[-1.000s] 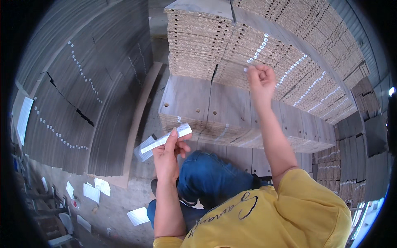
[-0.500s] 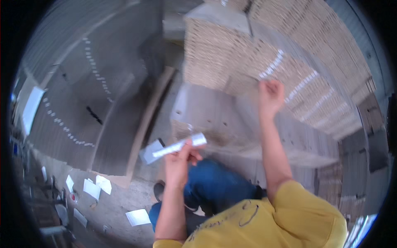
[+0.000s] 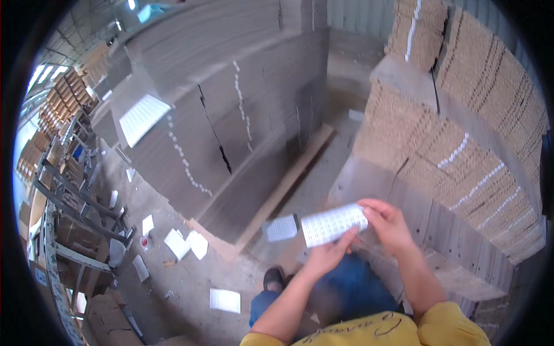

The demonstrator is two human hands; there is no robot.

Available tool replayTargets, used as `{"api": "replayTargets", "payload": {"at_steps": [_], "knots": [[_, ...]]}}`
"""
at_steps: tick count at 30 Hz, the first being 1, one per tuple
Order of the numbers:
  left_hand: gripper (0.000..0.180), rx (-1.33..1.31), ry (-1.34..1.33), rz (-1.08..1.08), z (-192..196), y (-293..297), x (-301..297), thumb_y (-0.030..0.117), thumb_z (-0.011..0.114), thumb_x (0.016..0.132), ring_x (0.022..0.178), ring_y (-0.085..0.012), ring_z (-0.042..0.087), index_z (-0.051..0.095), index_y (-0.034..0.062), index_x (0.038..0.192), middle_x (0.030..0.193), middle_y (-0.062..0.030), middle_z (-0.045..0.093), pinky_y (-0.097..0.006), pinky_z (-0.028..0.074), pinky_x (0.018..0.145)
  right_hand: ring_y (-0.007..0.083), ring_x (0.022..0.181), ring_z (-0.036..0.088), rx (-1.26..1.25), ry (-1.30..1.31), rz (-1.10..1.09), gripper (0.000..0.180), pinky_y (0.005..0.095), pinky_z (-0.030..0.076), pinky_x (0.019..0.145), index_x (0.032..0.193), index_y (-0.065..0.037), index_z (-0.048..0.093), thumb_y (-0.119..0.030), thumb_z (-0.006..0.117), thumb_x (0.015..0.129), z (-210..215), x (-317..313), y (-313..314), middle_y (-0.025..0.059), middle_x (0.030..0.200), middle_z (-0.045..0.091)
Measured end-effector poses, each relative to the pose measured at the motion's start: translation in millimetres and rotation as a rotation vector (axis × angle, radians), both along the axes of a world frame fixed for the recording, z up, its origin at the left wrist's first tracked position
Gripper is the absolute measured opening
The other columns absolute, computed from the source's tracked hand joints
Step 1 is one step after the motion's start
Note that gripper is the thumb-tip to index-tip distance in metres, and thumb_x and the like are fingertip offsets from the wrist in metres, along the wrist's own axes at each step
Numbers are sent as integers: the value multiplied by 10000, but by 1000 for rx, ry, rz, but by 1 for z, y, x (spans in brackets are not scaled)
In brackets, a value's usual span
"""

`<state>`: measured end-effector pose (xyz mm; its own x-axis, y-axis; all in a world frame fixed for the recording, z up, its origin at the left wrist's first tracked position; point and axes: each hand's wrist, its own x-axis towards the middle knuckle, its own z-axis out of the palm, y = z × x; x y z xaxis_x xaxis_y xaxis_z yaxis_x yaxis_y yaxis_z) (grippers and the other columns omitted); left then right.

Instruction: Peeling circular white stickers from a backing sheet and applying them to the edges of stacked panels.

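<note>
A white sheet with rows of small printed marks (image 3: pixel 330 226), like a label sheet, is held in front of my lap. My left hand (image 3: pixel 328 256) grips its lower edge, thumb on top. At the sheet's right end, my right hand (image 3: pixel 388 224) pinches the corner between thumb and fingers; whether a label is between them is too small to tell. Just ahead and to the right stands a tall stack of flat brown cardboard (image 3: pixel 427 135), with short rows of white labels (image 3: pixel 454 151) along its edges.
To the left rises a large grey-brown cardboard stack (image 3: pixel 231 115) on a wooden base (image 3: pixel 288 190), with a white sheet (image 3: pixel 144 119) on its corner. Loose papers (image 3: pixel 225 300) lie on the concrete floor. A greyish card (image 3: pixel 281 228) shows beyond my hands. Metal frames (image 3: pixel 69 202) stand far left.
My right hand has come away from the right-hand cardboard stack and down to the sheet. The sheet now faces up more fully. The view has swung left, showing more of the room.
</note>
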<state>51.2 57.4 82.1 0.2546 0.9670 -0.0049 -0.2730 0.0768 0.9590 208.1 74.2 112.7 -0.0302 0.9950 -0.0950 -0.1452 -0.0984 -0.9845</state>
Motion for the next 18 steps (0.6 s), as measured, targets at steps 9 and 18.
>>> {"api": "replayTargets", "payload": {"at_steps": [9,18], "knots": [[518,42,-291,97,19,24,-33,122,626,835,795,-220,652,419,18,1298,1015,-164,621,-255,526,589,40,682,534,43,-75,-72,198,178,390,561,991,-35,652,-105,665,806,10,18,22,34,867,656],[283,62,-47,95,9,10,-27,-17,683,757,767,-194,655,634,-27,1036,962,-156,642,-244,526,585,89,843,594,91,-103,180,263,225,493,736,1017,-14,642,2,690,759,16,12,3,45,936,651]]}}
